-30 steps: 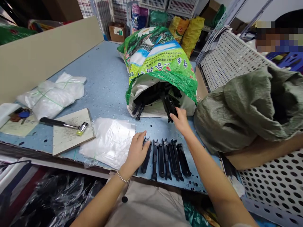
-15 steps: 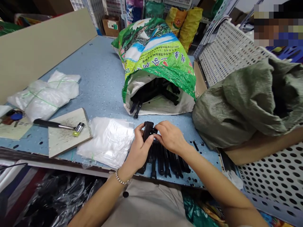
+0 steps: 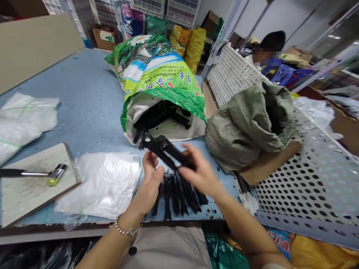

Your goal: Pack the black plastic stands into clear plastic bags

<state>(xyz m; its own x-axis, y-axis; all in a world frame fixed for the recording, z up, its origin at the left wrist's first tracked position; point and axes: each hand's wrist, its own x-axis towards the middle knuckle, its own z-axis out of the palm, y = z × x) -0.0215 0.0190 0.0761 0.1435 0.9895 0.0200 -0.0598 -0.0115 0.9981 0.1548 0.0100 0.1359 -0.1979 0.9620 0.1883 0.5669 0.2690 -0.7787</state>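
My right hand grips one end of a long black slotted plastic part, fingers above and thumb below. The part is tilted, its far end pointing left towards the sack mouth. My left hand is just below that far end, thumb and half-curled fingers apart; whether a fingertip touches the part is unclear. Under my hands, a row of several black narrow parts lies side by side on the blue table. More black parts show inside the open green printed sack ahead.
A stack of clear plastic bags lies left of my hands. Further left, a hammer rests on a worn board, with a bundled plastic pack behind. A grey-green sack and white perforated crates stand right. A person is beyond.
The black part has swung from upright between both hands to a slant, held in my right hand. My left hand has loosened from it. The view has turned right.
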